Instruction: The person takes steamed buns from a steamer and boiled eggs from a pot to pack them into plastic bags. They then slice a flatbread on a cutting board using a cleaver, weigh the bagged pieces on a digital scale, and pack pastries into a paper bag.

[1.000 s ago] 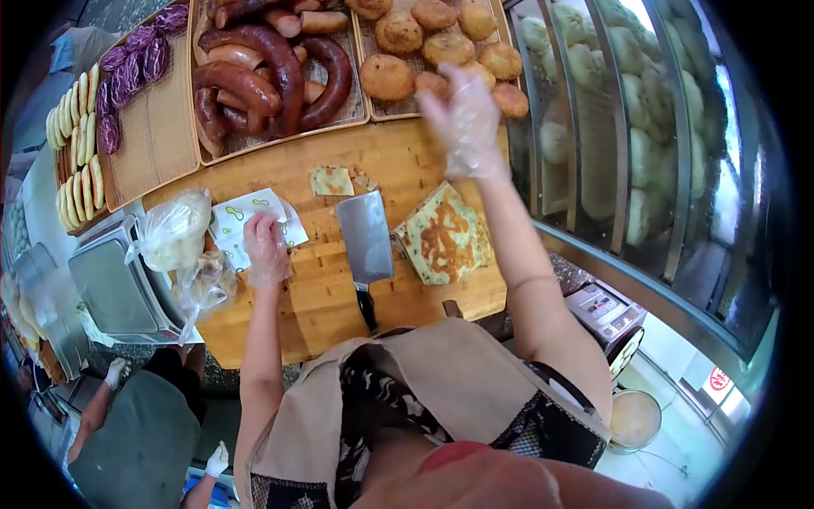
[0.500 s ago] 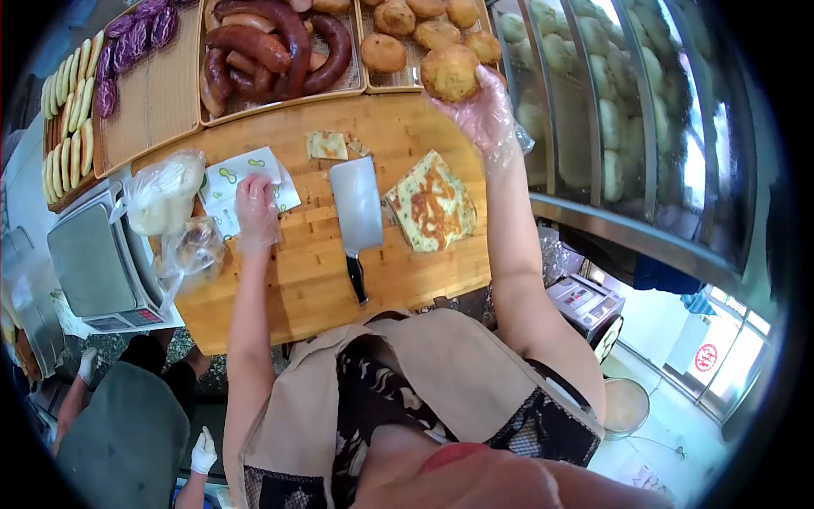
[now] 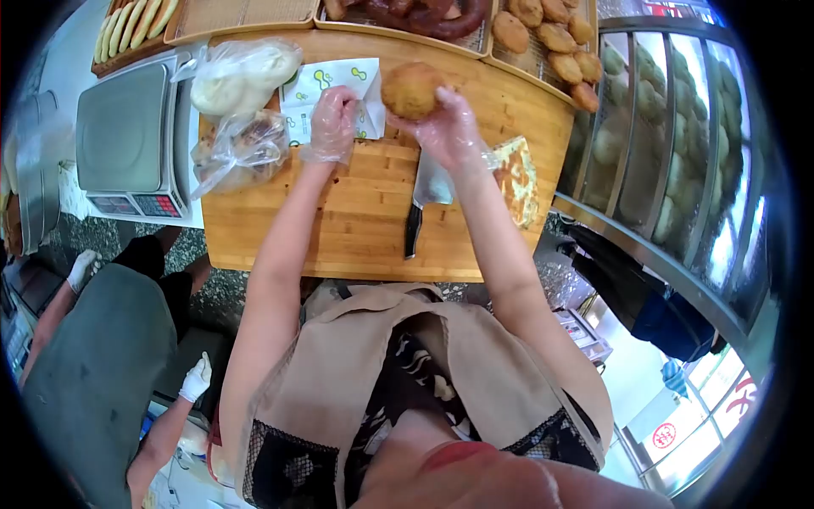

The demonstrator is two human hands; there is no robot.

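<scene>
My right hand (image 3: pixel 454 131), in a clear plastic glove, grips a round golden-brown fried bun (image 3: pixel 415 89) over the wooden board. To its left my left hand (image 3: pixel 332 120), gloved too, has its fingers closed on a white paper bag (image 3: pixel 370 83) with green print; its fingertips are partly hidden. Below my right forearm lies a cleaver (image 3: pixel 435 184), its black handle towards me and its blade partly covered. A browned flatbread with green flecks (image 3: pixel 517 182) rests right of the cleaver, partly behind my right arm.
Left of the paper bag are plastic bags of white buns (image 3: pixel 242 81) and of browned food (image 3: pixel 246 140). A scale (image 3: pixel 123 127) stands further left. Trays of sausages (image 3: pixel 407 19) and fried buns (image 3: pixel 555 38) line the back. A glass case (image 3: pixel 661 144) stands right; a co-worker (image 3: pixel 97 348) is lower left.
My right hand has brought the fried bun from the back tray leftward, close to the paper bag. My left hand stays at the bag. The camera view has shifted.
</scene>
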